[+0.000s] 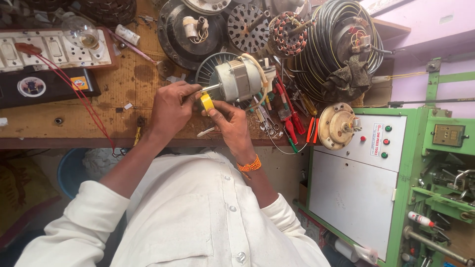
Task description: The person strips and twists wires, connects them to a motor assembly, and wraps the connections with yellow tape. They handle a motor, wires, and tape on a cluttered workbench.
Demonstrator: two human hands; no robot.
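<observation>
yellow tape roll [206, 102]: mostly covered by the fingers of both hands; only a curved yellow edge shows.
left hand [172, 108]: fingertips are tucked out of sight behind the tape and the thin metal motor shaft [210, 89].
right hand [231, 123]: palm faces away; whether the grip is tight cannot be told.
grey electric fan motor [237, 79]: its underside and far end are hidden.
white switchboard [49, 49]: cut off by the left edge.
dark round rotor casings [99, 7]: cut off by the top edge.
green winding machine [420, 173]: runs past the right and bottom edges.
white panel label [377, 140]: print too small to tell.
</observation>
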